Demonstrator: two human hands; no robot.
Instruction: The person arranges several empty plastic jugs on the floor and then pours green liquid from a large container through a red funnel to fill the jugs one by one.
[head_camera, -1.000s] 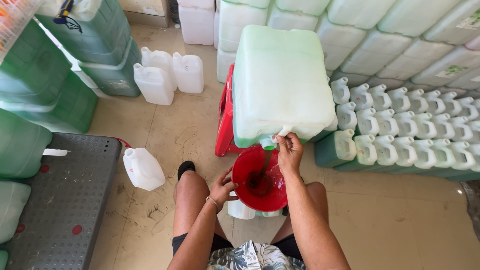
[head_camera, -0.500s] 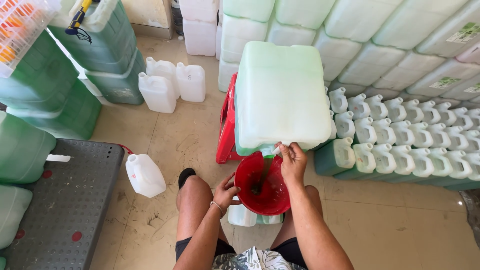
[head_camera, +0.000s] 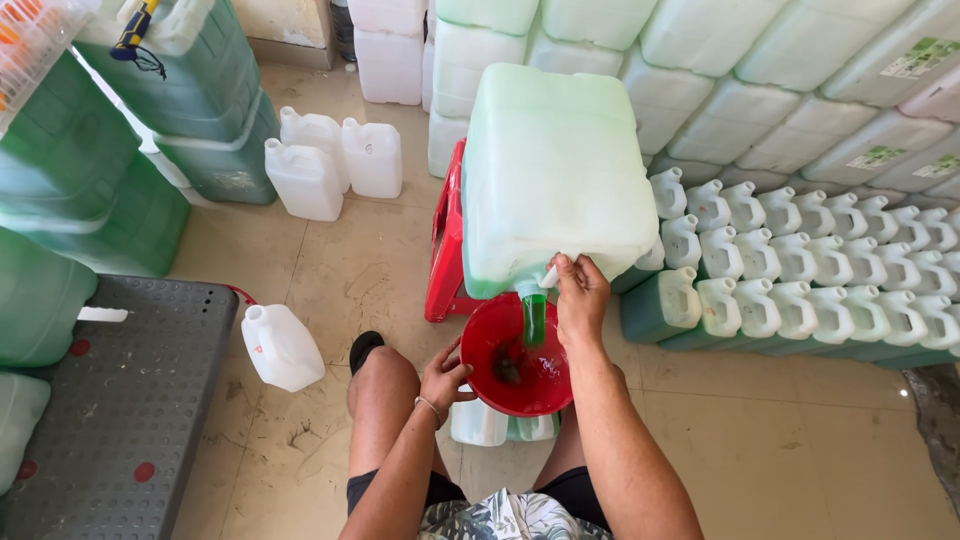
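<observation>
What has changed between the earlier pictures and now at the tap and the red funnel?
A green stream now runs from the tap of the big jerrycan into the red funnel; earlier no clear stream showed. The right hand stays at the white tap handle, the left hand stays on the funnel's rim, and the small jug stays under it.

grey mat (head_camera: 110, 400), white jugs (head_camera: 335, 165), green drums (head_camera: 120, 150)
</observation>
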